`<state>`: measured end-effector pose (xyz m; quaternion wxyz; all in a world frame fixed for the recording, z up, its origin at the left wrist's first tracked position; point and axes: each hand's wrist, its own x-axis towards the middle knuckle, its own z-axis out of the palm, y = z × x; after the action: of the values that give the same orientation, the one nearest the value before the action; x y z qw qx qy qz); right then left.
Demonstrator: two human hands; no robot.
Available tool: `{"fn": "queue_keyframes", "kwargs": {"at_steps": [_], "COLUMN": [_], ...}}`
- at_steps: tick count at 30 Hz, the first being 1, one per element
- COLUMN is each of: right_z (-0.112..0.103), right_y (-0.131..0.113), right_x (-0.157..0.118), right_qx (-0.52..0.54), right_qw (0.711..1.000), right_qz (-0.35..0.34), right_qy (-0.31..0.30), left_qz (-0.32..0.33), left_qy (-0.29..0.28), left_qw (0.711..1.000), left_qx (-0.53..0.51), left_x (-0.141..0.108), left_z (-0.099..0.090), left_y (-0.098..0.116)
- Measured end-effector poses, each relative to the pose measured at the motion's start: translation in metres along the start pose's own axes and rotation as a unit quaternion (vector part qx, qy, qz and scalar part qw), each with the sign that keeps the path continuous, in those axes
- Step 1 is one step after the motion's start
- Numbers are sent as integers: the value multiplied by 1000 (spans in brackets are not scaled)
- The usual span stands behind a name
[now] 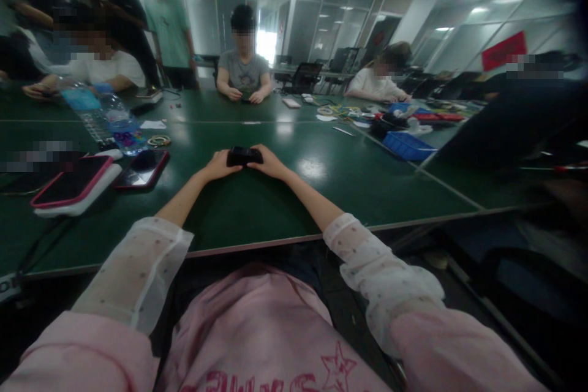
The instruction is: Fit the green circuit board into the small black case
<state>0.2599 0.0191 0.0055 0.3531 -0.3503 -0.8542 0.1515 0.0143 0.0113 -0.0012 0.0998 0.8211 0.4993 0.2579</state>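
Between my two hands, just above or on the green table (pixel 275 208), is a small black rectangular object (pixel 245 157), too blurred to name. My left hand (pixel 219 165) grips its left end, thumb along the near side. On the right end, my right hand (pixel 269 162) holds it the same way, its thumb at the near edge. The backs of both hands face me, and the far fingers are partly hidden behind the object. Left of my hands lies a dark phone with a red edge (pixel 142 169).
Further left are a pink-framed phone (pixel 76 182) on a white item, and water bottles (pixel 122 125). A roll of tape (pixel 158 141) lies behind the phone. At right stands a blue bin (pixel 408 146) near cables and tools. Several people are around the table; one sits opposite (pixel 243 70).
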Motion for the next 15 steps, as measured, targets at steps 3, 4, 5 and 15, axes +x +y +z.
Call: {"fn": "queue_keyframes", "kwargs": {"at_steps": [3, 4, 5, 15], "right_z": [0, 0, 0, 0], "right_y": [0, 0, 0, 0], "right_x": [-1, -1, -1, -1], "right_qx": [3, 3, 4, 23], "right_qw": [1000, 1000, 1000, 1000], "right_qz": [2, 3, 5, 7], "right_qy": [0, 0, 1, 9], "left_qz": [0, 1, 2, 2], "left_qy": [-2, -3, -4, 4], "left_qw": [1000, 1000, 1000, 1000], "left_qx": [-2, -4, -5, -12], "left_x": [0, 0, 0, -1], "left_z": [-1, -1, -1, -1], "left_y": [1, 1, 1, 0]}}
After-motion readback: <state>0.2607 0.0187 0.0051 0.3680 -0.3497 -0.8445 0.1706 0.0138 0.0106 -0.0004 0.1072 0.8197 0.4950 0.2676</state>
